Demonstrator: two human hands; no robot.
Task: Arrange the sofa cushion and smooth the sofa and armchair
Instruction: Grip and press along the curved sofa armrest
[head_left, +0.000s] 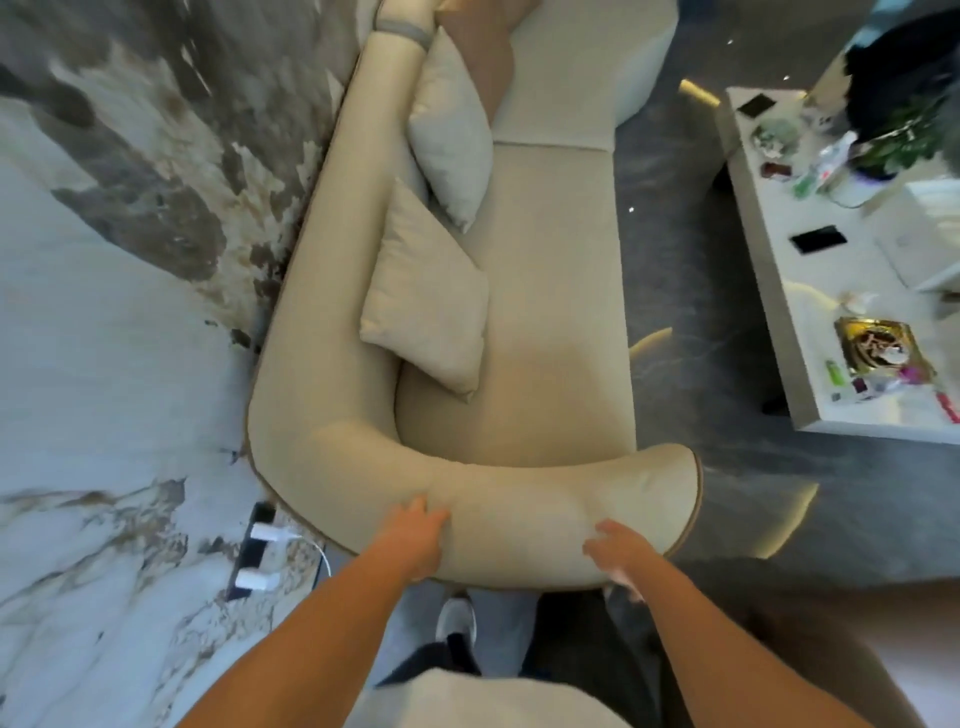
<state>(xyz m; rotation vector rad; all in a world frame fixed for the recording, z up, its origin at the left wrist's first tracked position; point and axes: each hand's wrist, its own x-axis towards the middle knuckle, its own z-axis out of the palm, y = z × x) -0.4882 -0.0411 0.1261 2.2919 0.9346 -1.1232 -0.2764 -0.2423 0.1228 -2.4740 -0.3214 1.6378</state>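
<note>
Looking straight down at the long cream leather sofa (550, 291) w/ its fat rounded armrest (519, 499) curving across the near end. Both hands are flat on that armrest, not gripping anything. Left hand (423, 538) lies palm-down on the armrest's left part, fingers loose and spread a bit. Right hand (618, 551) is on the armrest's right part, fingers splayed and relaxed too, pressed against the leather near the brown piped edge. The leather looks dented between the two hands.

Cushions: the near beige square fabric cushion (431, 306) leans on the backrest just past the armrest, one corner poking down toward the seat. Second beige cushion (452, 130) is further along the backrest from the armrest, tilted, its bottom corner just above the first one. A tan/brown cushion (488, 57) sits behind that one at the far end.

Right of the sofa, across a strip of dark glossy floor (670, 249), is a white low coffee table (779, 270) w/ a black phone (818, 239), a gold tray (872, 345) and misc clutter, too blurry to ID. Left of the armrest there's a black power strip (254, 551) w/ white plugs on the marble-pattern surface (104, 364). White shoe (457, 618) visible below the armrest.
</note>
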